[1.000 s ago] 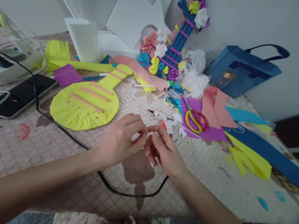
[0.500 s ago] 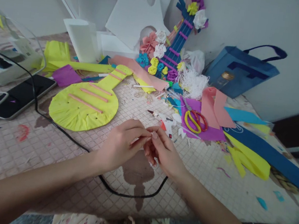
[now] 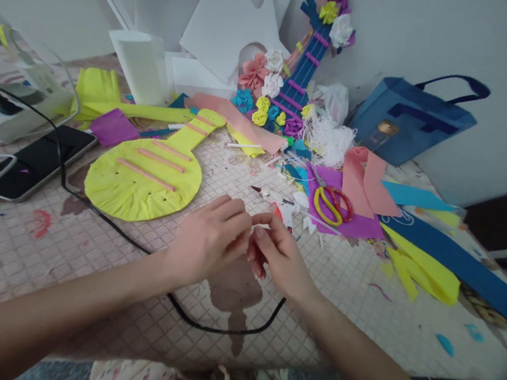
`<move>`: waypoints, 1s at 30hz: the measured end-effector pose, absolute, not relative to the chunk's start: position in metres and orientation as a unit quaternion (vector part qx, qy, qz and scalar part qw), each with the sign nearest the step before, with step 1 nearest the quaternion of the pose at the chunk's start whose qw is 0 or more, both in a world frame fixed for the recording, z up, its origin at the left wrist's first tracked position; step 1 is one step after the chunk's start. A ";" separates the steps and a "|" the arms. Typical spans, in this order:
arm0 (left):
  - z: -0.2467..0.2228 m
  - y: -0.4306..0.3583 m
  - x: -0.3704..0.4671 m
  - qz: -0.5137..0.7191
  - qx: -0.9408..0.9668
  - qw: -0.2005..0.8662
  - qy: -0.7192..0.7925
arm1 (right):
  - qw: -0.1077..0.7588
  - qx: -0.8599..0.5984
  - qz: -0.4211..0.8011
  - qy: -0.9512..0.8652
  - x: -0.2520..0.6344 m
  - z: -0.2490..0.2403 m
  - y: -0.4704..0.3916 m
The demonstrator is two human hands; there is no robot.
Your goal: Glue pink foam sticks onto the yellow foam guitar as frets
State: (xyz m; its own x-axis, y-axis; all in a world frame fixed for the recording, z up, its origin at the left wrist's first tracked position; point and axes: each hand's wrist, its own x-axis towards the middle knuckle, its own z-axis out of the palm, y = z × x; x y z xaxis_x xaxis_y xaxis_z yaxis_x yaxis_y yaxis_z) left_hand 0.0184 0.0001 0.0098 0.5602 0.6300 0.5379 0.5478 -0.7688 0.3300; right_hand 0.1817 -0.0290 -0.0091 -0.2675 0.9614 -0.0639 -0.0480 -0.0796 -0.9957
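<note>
My left hand (image 3: 214, 235) and my right hand (image 3: 280, 253) meet above the front middle of the table, fingertips touching or nearly so. The left fingers are curled in, and the right thumb and forefinger are pinched. Anything between them is too small or hidden to make out. Just beyond the left hand lies a yellow paper-covered guitar shape (image 3: 150, 192) with pink strips across it. Partly behind the right hand is what looks like a white glue gun (image 3: 286, 210) with an orange part and a dark tip.
Scissors (image 3: 328, 206) lie on purple paper (image 3: 365, 228) at the right, among colourful paper strips. A blue flowered guitar (image 3: 299, 74) leans at the back near a blue bag (image 3: 412, 120). A black cable (image 3: 112, 230) passes beneath my hands. A phone (image 3: 36, 158) lies left.
My left hand has rolled and its fingers have curled in further, drawing slightly away from the right fingertips. The right hand has barely shifted. Objects on the table stay put.
</note>
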 end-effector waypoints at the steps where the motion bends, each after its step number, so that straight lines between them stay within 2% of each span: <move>1: 0.010 0.004 0.017 0.346 0.863 0.100 0.355 | 0.425 -0.431 0.605 -0.517 0.182 -0.008 -0.029; 6: 0.005 0.018 0.011 0.402 0.783 0.250 0.402 | 0.435 -0.432 0.619 -0.491 0.182 -0.004 -0.027; 10: 0.004 0.020 0.012 0.398 0.771 0.268 0.418 | 0.449 -0.447 0.582 -0.509 0.184 -0.005 -0.027; 15: 0.001 0.021 0.012 0.385 0.779 0.261 0.421 | 0.435 -0.495 0.447 -0.605 0.189 0.001 -0.026; 18: -0.002 0.023 0.011 0.400 0.776 0.268 0.408 | 0.447 -0.470 0.294 -0.702 0.188 0.009 -0.020; 20: -0.004 0.023 0.010 0.399 0.773 0.288 0.400 | 0.400 -0.390 0.182 -0.809 0.187 0.014 -0.010; 23: -0.003 0.022 0.009 0.377 0.775 0.340 0.378 | 0.242 -0.315 0.081 -0.914 0.190 0.018 0.009; 24: -0.003 0.021 0.009 0.373 0.774 0.358 0.366 | 0.228 -0.345 0.054 -0.909 0.191 0.018 0.015; 27: 0.000 0.021 0.007 0.379 0.767 0.389 0.342 | 0.263 -0.431 -0.006 -0.863 0.193 0.019 0.023; 30: 0.004 0.022 0.006 0.356 0.768 0.386 0.366 | 0.225 -0.331 -0.003 -0.917 0.191 0.021 0.023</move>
